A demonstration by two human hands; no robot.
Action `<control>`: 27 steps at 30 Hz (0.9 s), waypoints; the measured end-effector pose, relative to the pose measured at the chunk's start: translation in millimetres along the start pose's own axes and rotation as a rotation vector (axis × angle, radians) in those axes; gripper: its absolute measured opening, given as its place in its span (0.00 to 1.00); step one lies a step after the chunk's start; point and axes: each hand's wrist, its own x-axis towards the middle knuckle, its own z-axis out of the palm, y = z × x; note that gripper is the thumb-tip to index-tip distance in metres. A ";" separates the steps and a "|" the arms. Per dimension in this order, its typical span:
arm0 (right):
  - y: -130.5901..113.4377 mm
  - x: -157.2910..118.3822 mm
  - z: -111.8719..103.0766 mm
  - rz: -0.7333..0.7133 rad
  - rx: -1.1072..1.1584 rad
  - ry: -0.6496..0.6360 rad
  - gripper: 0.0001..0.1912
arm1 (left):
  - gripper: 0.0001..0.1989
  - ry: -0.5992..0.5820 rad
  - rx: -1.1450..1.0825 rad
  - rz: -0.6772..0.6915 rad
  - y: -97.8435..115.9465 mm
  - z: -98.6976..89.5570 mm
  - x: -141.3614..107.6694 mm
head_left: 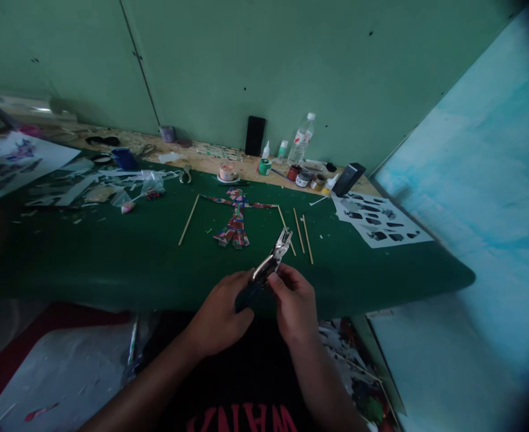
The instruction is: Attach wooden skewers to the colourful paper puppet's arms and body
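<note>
My left hand [222, 312] is wrapped round the dark handles of a pair of metal hole punch pliers [271, 261], whose silver jaws point up and away from me. My right hand [297, 300] is closed, its thumb and fingertips against the side of the same pliers below the jaws. Beyond them a flat, colourful jointed puppet [236, 219] lies on the green table cover, arms spread. A thin stick [189, 221] meets its left arm end, and another stick [283, 217] meets its right arm end, partly behind the jaws. Two loose sticks [299, 231] lie to the right.
Paint jars [304, 178], a water bottle [303, 139] and a black phone [255, 136] stand along the back. Printed sheets [381, 222] lie at right. Paper scraps and small bags [152, 182] cover the left side. A green wall rises behind the table.
</note>
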 end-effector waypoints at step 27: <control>4.5 0.5 -0.4 0.008 0.013 0.023 0.13 | 0.33 0.010 -0.014 -0.029 -3.8 6.4 -2.0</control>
